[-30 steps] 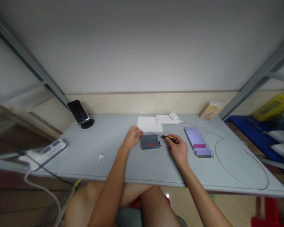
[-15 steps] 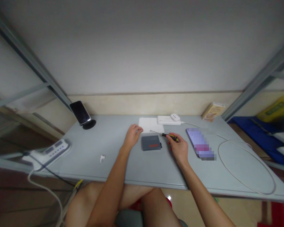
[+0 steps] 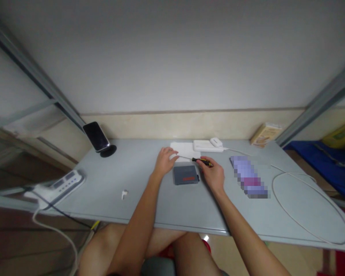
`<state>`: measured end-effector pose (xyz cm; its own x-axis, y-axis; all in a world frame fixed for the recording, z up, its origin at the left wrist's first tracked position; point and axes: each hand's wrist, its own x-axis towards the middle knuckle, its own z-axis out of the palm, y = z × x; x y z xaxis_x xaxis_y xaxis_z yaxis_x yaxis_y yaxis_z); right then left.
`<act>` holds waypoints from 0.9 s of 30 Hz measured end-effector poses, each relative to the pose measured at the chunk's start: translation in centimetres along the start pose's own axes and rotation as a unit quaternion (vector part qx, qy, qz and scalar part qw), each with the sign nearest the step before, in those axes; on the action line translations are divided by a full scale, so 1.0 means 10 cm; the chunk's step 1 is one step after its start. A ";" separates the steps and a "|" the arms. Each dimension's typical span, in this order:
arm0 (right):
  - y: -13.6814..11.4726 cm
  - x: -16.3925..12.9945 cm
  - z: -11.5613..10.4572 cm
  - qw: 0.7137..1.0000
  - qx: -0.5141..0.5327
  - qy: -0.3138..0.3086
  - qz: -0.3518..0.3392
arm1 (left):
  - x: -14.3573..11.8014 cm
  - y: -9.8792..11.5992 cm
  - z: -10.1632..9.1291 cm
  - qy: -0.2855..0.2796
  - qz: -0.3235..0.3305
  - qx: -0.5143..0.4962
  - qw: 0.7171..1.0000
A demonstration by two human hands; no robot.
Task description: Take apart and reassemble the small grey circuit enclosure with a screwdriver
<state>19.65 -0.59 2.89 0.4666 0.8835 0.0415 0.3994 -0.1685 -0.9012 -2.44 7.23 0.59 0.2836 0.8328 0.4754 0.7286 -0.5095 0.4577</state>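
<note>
In my right hand (image 3: 214, 174) is a screwdriver (image 3: 202, 161) with a black and yellow handle, its thin shaft pointing left. My left hand (image 3: 165, 161) is at the shaft's tip, thumb and fingers drawn together; whatever lies between them is too small to make out. Under the shaft lies a white sheet of paper (image 3: 185, 147), partly covered by my left fingers. Just in front of the paper rests a flat dark grey box (image 3: 185, 174) with red print, which neither hand appears to touch.
A white power bank (image 3: 202, 146) with an earbud case (image 3: 216, 142) on it trails a white cable (image 3: 276, 207). A blurred-out phone (image 3: 248, 178) and a small carton (image 3: 266, 135) are right. Left are an earbud (image 3: 124, 194), a phone on a stand (image 3: 97, 137) and a power strip (image 3: 57, 189).
The screwdriver has moved left in my right hand, and its tip now meets my left fingers. My left hand has shifted slightly right and back over the paper. The view has turned a little.
</note>
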 end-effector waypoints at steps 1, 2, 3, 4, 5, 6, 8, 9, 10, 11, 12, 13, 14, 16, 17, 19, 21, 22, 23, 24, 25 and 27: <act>0.00 -0.01 0.00 1.000 0.001 -0.004 0.000 | 0.00 0.01 0.00 -0.005 0.003 0.001 1.000; 0.01 -0.01 0.00 1.000 0.003 -0.007 0.000 | 0.01 0.02 0.00 -0.011 0.007 0.002 1.000; 0.02 -0.01 0.00 1.000 0.006 -0.011 0.001 | 0.02 0.03 0.00 -0.018 0.010 0.002 1.000; 0.03 -0.01 0.01 1.000 0.009 -0.013 0.002 | 0.02 0.03 0.00 -0.023 0.012 0.003 1.000; 0.04 0.00 0.02 1.000 0.016 -0.013 0.000 | 0.03 0.04 -0.01 -0.026 0.012 0.004 1.000; 0.05 0.00 0.02 1.000 0.028 -0.012 -0.005 | 0.03 0.04 -0.01 -0.028 0.009 0.005 1.000; 0.05 0.00 0.02 0.998 0.066 -0.005 -0.021 | 0.03 0.03 -0.01 -0.025 0.001 0.006 1.000; 0.05 -0.01 0.01 0.996 0.087 -0.003 -0.027 | 0.02 0.02 0.00 -0.021 -0.003 0.006 1.000; 0.04 -0.02 0.00 0.994 0.107 -0.001 -0.029 | 0.02 0.02 0.00 -0.017 -0.006 0.004 1.000; 0.02 -0.03 -0.01 0.992 0.122 -0.001 -0.028 | 0.02 0.02 -0.01 -0.013 -0.007 0.001 1.000; 0.00 -0.05 -0.03 0.991 0.132 -0.001 -0.025 | 0.01 0.02 -0.01 -0.008 -0.007 -0.003 1.000; -0.02 -0.06 -0.06 0.990 0.139 -0.002 -0.021 | 0.01 0.02 -0.02 -0.002 -0.007 -0.007 1.000; -0.04 -0.08 -0.08 0.989 0.145 -0.002 -0.017 | 0.00 0.02 -0.03 0.006 -0.009 -0.011 1.000; -0.06 -0.11 -0.13 0.988 0.157 0.002 -0.012 | -0.02 0.05 -0.06 0.031 -0.023 -0.022 0.999; -0.05 -0.12 -0.15 0.986 0.165 0.008 -0.009 | -0.05 0.06 -0.08 0.045 -0.036 -0.029 0.998; -0.03 -0.12 -0.18 0.983 0.181 0.024 -0.004 | -0.14 0.11 -0.13 0.065 -0.069 -0.045 0.995; 0.00 -0.11 -0.19 0.979 0.198 0.041 -0.001 | -0.28 0.18 -0.18 0.070 -0.104 -0.055 0.991; 0.01 -0.10 -0.19 0.977 0.206 0.048 0.001 | -0.37 0.23 -0.20 0.074 -0.120 -0.050 0.989; 0.03 -0.09 -0.18 0.976 0.212 0.054 0.001 | -0.46 0.29 -0.22 0.081 -0.139 -0.042 0.986; 0.03 -0.08 -0.18 0.975 0.216 0.057 0.001 | -0.55 0.35 -0.23 0.085 -0.153 -0.035 0.984; 0.04 -0.08 -0.18 0.974 0.218 0.060 0.000 | -0.64 0.41 -0.25 0.085 -0.157 -0.028 0.984; 0.04 -0.08 -0.17 0.974 0.217 0.060 -0.001 | -0.78 0.54 -0.26 0.071 -0.139 -0.026 0.987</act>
<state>20.81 -2.09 3.28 0.5646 0.8224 0.0704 0.0409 0.0573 -0.9975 -2.37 -2.57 1.29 -0.0155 0.9056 0.4239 0.7318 -0.2786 0.6220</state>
